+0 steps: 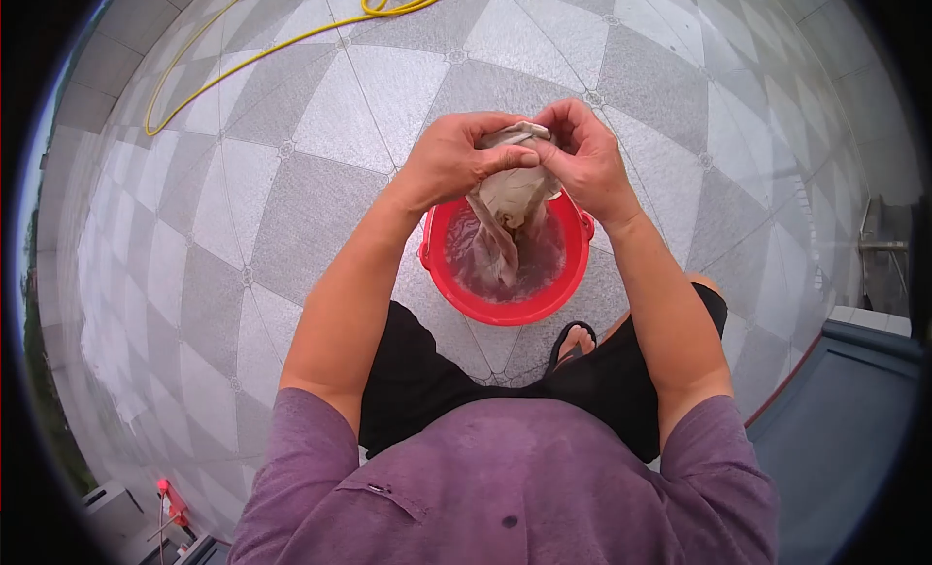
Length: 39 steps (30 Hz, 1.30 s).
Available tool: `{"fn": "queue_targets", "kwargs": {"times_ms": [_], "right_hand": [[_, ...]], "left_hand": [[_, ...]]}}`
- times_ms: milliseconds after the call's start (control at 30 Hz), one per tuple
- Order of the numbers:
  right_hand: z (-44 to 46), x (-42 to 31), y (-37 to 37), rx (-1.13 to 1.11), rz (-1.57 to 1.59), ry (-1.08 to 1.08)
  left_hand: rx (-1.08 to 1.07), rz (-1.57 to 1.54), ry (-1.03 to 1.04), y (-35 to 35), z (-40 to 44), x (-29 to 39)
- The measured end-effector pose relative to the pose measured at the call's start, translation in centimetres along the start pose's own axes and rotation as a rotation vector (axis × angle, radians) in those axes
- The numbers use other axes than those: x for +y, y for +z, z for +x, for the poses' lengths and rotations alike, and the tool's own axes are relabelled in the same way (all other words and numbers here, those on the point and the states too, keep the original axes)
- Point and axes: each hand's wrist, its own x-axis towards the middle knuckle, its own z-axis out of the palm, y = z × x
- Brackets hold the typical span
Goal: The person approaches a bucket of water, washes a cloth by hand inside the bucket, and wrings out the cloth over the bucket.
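Apparently washing: pinching pale cloth [513, 191] between fingers of left hand [451, 160] and right hand [588, 165], over red bucket [500, 315] of water [460, 259]. Likely calls next for rubbing or squeezing without loosening that pinch.

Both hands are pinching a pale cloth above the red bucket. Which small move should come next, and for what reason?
Probably lower both hands slightly, to let more of the pale cloth into the water: the left hand and right hand pinch its bunched top above the red bucket, and only its lower part hangs inside.
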Motion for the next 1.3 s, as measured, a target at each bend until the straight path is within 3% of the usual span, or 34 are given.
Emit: {"fn": "queue_targets", "kwargs": {"times_ms": [100,167,233,333,367,467,567,600,667,767,867,1100,1233,1300], "right_hand": [[0.0,-0.8,-1.6,-0.068,-0.089,0.004],[-1.0,-0.6,-1.7,-0.129,-0.286,-0.120],[-1.7,1.0,-1.1,-0.067,-0.386,-0.306],[-1.7,1.9,-2.4,-0.059,-0.452,-0.154],[-1.3,3.6,-3.2,-0.054,-0.612,-0.270],[-0.8,6.6,-4.4,-0.038,-0.207,-0.089],[0.3,6.8,-5.4,0.103,-0.052,0.085],[0.6,6.7,-5.8,0.144,-0.018,0.147],[0.5,6.2,-6.2,0.051,-0.171,0.072],[-0.2,5.9,-7.8,-0.208,-0.628,-0.070],[-0.3,6.5,-8.3,-0.182,-0.864,-0.063],[0.8,6.9,-12.2,0.159,-0.750,-0.072],[1.4,5.3,-12.5,0.314,-0.375,-0.011],[1.7,4.2,-11.9,0.363,0.080,0.025]], "left_hand": [[0.071,0.477,0.137,-0.4,0.1,3.4],[0.122,0.723,0.336,0.2,0.0,5.0],[0.171,0.674,0.386,1.0,-0.3,6.7],[0.296,0.431,0.385,1.4,-1.0,9.7],[0.448,0.314,0.403,0.9,-0.9,10.2],[0.559,0.128,0.515,-1.3,-0.8,10.9],[0.617,0.234,0.604,-3.0,-1.2,7.0],[0.645,-0.119,0.315,-2.8,-2.0,5.3],[0.518,-0.381,0.029,-4.5,-2.7,1.2],[0.538,-0.487,-0.218,-5.6,-3.1,-3.9],[0.641,-0.370,-0.237,-6.2,-3.6,-5.7],[0.702,-0.339,0.041,-7.4,-3.6,-6.1],[0.502,-0.091,-0.051,-6.6,-3.4,-3.5],[0.390,0.131,-0.095,-5.7,-4.1,-2.1]]}}
